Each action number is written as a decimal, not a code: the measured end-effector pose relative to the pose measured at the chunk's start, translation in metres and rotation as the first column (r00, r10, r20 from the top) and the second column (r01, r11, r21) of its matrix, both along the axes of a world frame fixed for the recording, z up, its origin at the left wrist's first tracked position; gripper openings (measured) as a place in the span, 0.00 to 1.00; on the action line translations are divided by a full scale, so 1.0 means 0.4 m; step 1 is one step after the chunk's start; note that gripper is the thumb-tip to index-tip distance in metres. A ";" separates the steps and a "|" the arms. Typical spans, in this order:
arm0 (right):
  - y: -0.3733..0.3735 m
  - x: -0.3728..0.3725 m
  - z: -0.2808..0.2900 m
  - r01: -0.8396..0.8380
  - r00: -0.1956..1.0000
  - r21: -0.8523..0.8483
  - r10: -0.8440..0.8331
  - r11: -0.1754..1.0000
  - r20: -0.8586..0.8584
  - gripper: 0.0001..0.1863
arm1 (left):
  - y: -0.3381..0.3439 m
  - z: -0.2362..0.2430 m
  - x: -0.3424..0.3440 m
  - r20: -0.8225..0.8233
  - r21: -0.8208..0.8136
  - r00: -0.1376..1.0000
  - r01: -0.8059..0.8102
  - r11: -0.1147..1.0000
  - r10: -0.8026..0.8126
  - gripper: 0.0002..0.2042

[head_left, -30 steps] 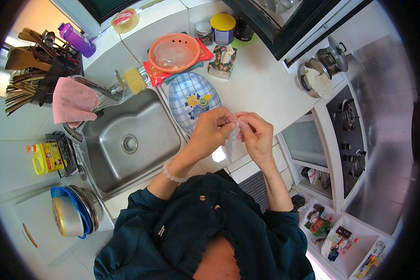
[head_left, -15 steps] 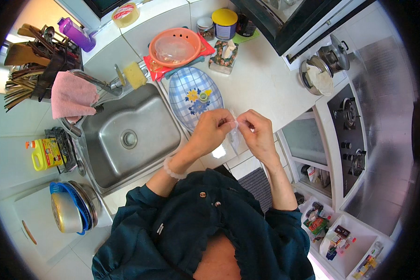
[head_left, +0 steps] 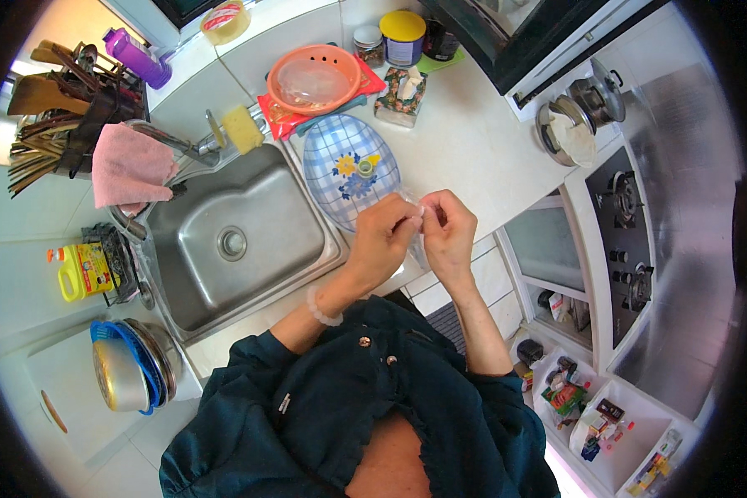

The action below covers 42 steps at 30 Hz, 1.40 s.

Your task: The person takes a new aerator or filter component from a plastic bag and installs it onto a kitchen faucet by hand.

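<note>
My left hand point(head_left: 382, 236) and my right hand point(head_left: 449, 234) meet above the counter's front edge, fingers pinched close together. Between them is a thin, clear plastic bag point(head_left: 420, 251); its top is gathered at the fingertips and the rest hangs below, partly hidden by the hands. Just beyond my left hand lies an oval blue-and-white plaid cover point(head_left: 332, 158) with flowers and a pale green ring-shaped knob point(head_left: 365, 168). The cover's near edge is partly behind my left hand.
To the left is a steel sink point(head_left: 249, 286) with a tap draped in a pink cloth point(head_left: 130, 166). An orange basket point(head_left: 350, 76), a tissue box point(head_left: 400, 108) and jars point(head_left: 402, 50) stand at the back. Pots point(head_left: 593, 100) and a stove point(head_left: 621, 249) are at right. Drawers point(head_left: 610, 465) stand open lower right.
Both hands stay pinched on the plastic bag, and my right hand has turned more upright. The view has shifted slightly.
</note>
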State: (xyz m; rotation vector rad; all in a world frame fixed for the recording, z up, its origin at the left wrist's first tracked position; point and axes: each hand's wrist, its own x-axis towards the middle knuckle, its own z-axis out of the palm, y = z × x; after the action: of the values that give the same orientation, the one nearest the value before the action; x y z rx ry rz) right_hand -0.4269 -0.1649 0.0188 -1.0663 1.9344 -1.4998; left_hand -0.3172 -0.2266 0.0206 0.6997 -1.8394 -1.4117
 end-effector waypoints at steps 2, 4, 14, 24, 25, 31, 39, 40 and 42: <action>-0.003 0.009 0.000 0.019 1.000 -0.003 -0.020 1.000 -0.024 0.01 | -0.006 -0.001 0.008 0.042 -0.078 0.999 0.004 0.997 0.000 0.02; -0.008 0.015 -0.003 0.019 0.999 0.012 -0.020 1.000 0.025 0.01 | -0.012 -0.003 0.015 0.011 -0.143 1.000 0.003 0.990 -0.001 0.02; 0.013 -0.012 0.073 -0.206 0.951 -0.076 0.218 0.975 0.217 0.09 | -0.025 0.010 0.038 -0.070 -0.297 0.988 -0.154 0.942 0.140 0.07; 0.020 -0.045 0.071 -0.232 0.700 -0.097 0.235 0.968 0.675 0.11 | -0.012 0.016 0.035 -0.127 -0.349 0.992 -0.032 0.936 -0.013 0.08; 0.021 -0.048 0.075 -0.228 0.652 -0.121 0.244 0.966 0.718 0.11 | -0.014 0.022 0.036 -0.130 -0.352 0.991 -0.017 0.936 -0.031 0.08; 0.026 -0.060 0.082 -0.382 0.832 0.059 0.316 0.922 0.455 0.08 | -0.010 0.011 0.034 -0.126 -0.276 0.991 0.015 0.961 -0.051 0.08; 0.023 -0.043 0.063 -0.331 0.926 0.060 0.311 0.942 0.215 0.09 | -0.010 0.003 0.034 -0.125 -0.104 0.988 0.079 0.991 -0.092 0.09; 0.021 -0.038 0.064 -0.308 0.940 0.024 0.300 0.951 0.165 0.10 | -0.012 0.003 0.033 -0.138 -0.049 0.986 0.090 0.995 -0.096 0.09; 0.021 -0.046 0.060 -0.341 0.928 0.077 0.322 0.937 0.186 0.11 | -0.015 0.005 0.034 -0.152 0.035 0.982 0.119 0.992 -0.113 0.08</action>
State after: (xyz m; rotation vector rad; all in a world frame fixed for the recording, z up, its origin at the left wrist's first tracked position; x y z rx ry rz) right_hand -0.4452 -0.1564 0.0428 -1.1131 1.6033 -1.2407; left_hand -0.3038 -0.2324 0.0225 0.5001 -1.7605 -1.5408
